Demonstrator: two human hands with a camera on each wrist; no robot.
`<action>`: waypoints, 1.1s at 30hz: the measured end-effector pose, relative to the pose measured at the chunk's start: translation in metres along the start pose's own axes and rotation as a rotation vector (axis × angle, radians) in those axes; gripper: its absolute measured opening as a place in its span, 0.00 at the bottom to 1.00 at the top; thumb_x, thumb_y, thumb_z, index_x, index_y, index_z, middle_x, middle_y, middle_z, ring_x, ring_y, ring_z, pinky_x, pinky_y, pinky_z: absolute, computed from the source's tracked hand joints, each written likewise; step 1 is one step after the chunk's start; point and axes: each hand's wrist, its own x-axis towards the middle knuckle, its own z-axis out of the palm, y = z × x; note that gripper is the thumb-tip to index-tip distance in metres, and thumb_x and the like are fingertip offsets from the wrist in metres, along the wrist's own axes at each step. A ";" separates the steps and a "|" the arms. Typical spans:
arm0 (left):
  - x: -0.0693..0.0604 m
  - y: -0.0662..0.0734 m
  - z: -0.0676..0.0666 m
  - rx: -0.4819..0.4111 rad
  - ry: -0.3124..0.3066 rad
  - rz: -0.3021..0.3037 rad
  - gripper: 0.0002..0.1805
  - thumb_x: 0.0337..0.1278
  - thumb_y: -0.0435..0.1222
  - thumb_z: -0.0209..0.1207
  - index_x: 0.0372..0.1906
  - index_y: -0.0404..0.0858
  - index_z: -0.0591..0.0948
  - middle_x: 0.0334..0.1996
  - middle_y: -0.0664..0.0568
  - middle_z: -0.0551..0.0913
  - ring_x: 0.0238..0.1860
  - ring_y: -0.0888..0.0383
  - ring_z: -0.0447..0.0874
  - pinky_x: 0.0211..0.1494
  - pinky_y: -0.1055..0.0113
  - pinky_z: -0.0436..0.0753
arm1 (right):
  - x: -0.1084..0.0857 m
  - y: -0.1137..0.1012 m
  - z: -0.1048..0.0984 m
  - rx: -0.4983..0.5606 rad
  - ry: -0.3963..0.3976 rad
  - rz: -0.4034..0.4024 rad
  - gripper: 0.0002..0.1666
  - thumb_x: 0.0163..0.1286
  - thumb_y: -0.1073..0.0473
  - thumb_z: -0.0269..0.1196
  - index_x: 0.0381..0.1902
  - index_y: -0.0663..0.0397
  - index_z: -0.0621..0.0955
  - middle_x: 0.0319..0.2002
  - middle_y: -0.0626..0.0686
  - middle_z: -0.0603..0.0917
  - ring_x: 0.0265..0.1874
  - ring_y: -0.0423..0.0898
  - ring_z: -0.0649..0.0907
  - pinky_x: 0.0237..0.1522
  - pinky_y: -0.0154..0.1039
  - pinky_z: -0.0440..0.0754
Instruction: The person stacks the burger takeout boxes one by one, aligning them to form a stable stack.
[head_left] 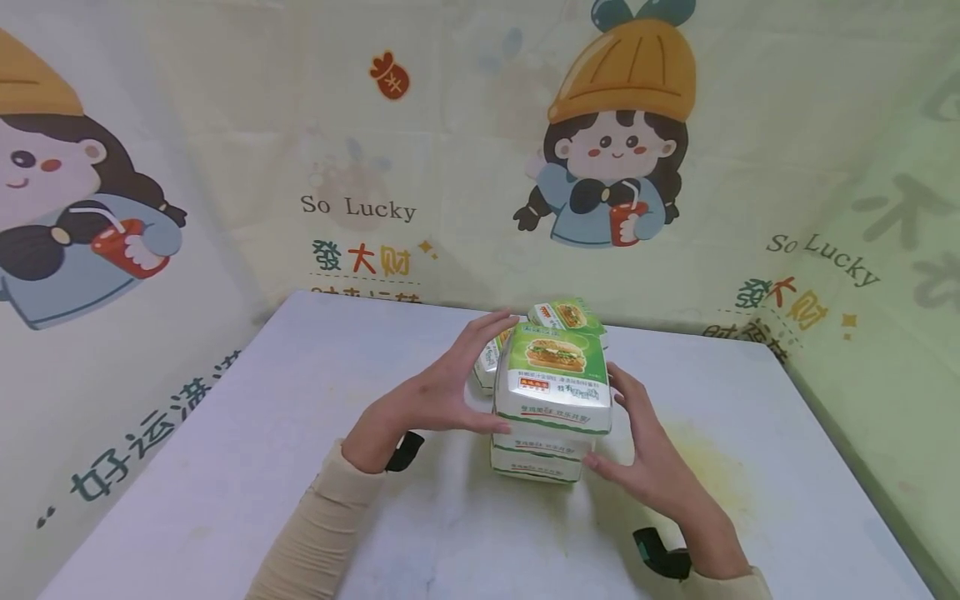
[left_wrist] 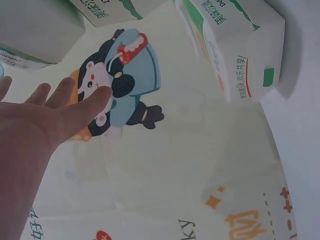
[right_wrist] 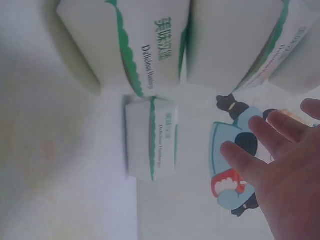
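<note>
A hamburger box (head_left: 555, 375) with a green burger-picture lid sits on top of another white hamburger box (head_left: 536, 462), both in the middle of the table. Along the stack's left side my left hand (head_left: 435, 392) is spread, thumb near the front corner. In the left wrist view, the fingers of that left hand (left_wrist: 50, 107) are extended beside the upper box (left_wrist: 35, 30). My right hand (head_left: 652, 454) flanks the right side, its thumb close to the lower box. The right wrist view has this right hand (right_wrist: 280, 155) with fingers spread, apart from the boxes (right_wrist: 125, 45).
Behind the stack are another burger box (head_left: 567, 315) and a partly hidden one (head_left: 487, 360) at its left. The white table (head_left: 360, 350) meets a printed cloth backdrop (head_left: 450, 150) at its rear edge. A yellowish stain (head_left: 705, 467) marks the table's right side.
</note>
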 end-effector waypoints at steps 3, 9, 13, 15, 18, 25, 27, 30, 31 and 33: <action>0.000 0.000 0.000 -0.009 -0.006 -0.003 0.65 0.36 0.45 0.79 0.79 0.50 0.49 0.79 0.58 0.44 0.78 0.57 0.46 0.75 0.46 0.64 | 0.001 -0.001 -0.004 0.007 0.013 -0.020 0.66 0.52 0.56 0.75 0.79 0.33 0.47 0.77 0.46 0.53 0.75 0.56 0.58 0.68 0.69 0.60; -0.001 -0.006 -0.004 -0.073 -0.010 0.012 0.64 0.39 0.47 0.78 0.79 0.52 0.47 0.79 0.57 0.46 0.78 0.55 0.47 0.76 0.46 0.62 | 0.005 -0.005 -0.010 0.075 0.023 -0.055 0.65 0.52 0.59 0.73 0.80 0.37 0.48 0.78 0.46 0.52 0.76 0.51 0.56 0.68 0.71 0.58; -0.007 -0.019 -0.014 -0.228 0.023 -0.008 0.61 0.45 0.56 0.73 0.79 0.52 0.47 0.79 0.57 0.48 0.79 0.52 0.48 0.78 0.45 0.57 | 0.009 -0.010 -0.009 0.127 0.009 -0.089 0.65 0.52 0.61 0.71 0.80 0.42 0.47 0.78 0.47 0.50 0.77 0.52 0.53 0.72 0.66 0.56; -0.010 -0.027 -0.018 -0.286 0.050 -0.032 0.60 0.47 0.60 0.69 0.79 0.51 0.48 0.79 0.57 0.48 0.79 0.51 0.48 0.79 0.44 0.55 | 0.010 -0.011 -0.009 0.142 0.009 -0.098 0.65 0.52 0.61 0.71 0.80 0.43 0.47 0.79 0.46 0.50 0.77 0.51 0.53 0.76 0.54 0.56; -0.012 -0.039 -0.021 -0.301 0.079 -0.075 0.57 0.51 0.60 0.67 0.79 0.49 0.48 0.79 0.56 0.47 0.80 0.48 0.47 0.79 0.43 0.54 | 0.012 -0.013 -0.009 0.158 0.015 -0.116 0.66 0.51 0.60 0.71 0.80 0.44 0.46 0.79 0.45 0.49 0.77 0.51 0.52 0.76 0.36 0.55; -0.011 -0.065 -0.018 -0.217 0.114 -0.280 0.51 0.57 0.44 0.68 0.79 0.58 0.49 0.79 0.61 0.48 0.79 0.52 0.49 0.78 0.45 0.57 | 0.019 -0.018 -0.007 0.209 -0.007 -0.121 0.68 0.49 0.62 0.73 0.80 0.40 0.45 0.79 0.45 0.48 0.78 0.48 0.51 0.74 0.27 0.55; -0.009 -0.072 -0.015 -0.201 0.123 -0.326 0.52 0.55 0.44 0.69 0.79 0.58 0.49 0.79 0.60 0.48 0.79 0.51 0.50 0.78 0.45 0.58 | 0.021 -0.018 -0.006 0.228 -0.011 -0.124 0.68 0.49 0.63 0.72 0.80 0.40 0.45 0.79 0.46 0.48 0.78 0.47 0.51 0.73 0.27 0.55; -0.007 -0.083 -0.011 -0.181 0.134 -0.375 0.54 0.53 0.43 0.71 0.79 0.57 0.49 0.79 0.58 0.48 0.79 0.50 0.50 0.77 0.44 0.59 | 0.024 -0.019 -0.004 0.256 -0.009 -0.119 0.67 0.50 0.64 0.71 0.80 0.39 0.45 0.79 0.45 0.48 0.78 0.47 0.51 0.73 0.27 0.56; -0.006 -0.086 -0.010 -0.171 0.135 -0.385 0.55 0.52 0.43 0.72 0.79 0.57 0.49 0.79 0.57 0.49 0.79 0.50 0.50 0.77 0.44 0.59 | 0.025 -0.019 -0.004 0.263 -0.006 -0.116 0.66 0.50 0.64 0.70 0.80 0.39 0.45 0.79 0.44 0.48 0.78 0.47 0.52 0.73 0.27 0.57; -0.003 -0.092 -0.007 -0.156 0.134 -0.408 0.55 0.51 0.44 0.72 0.79 0.58 0.50 0.79 0.56 0.49 0.79 0.50 0.50 0.77 0.44 0.59 | 0.026 -0.019 -0.003 0.275 -0.007 -0.105 0.65 0.52 0.65 0.69 0.80 0.38 0.45 0.79 0.44 0.48 0.77 0.48 0.54 0.71 0.26 0.58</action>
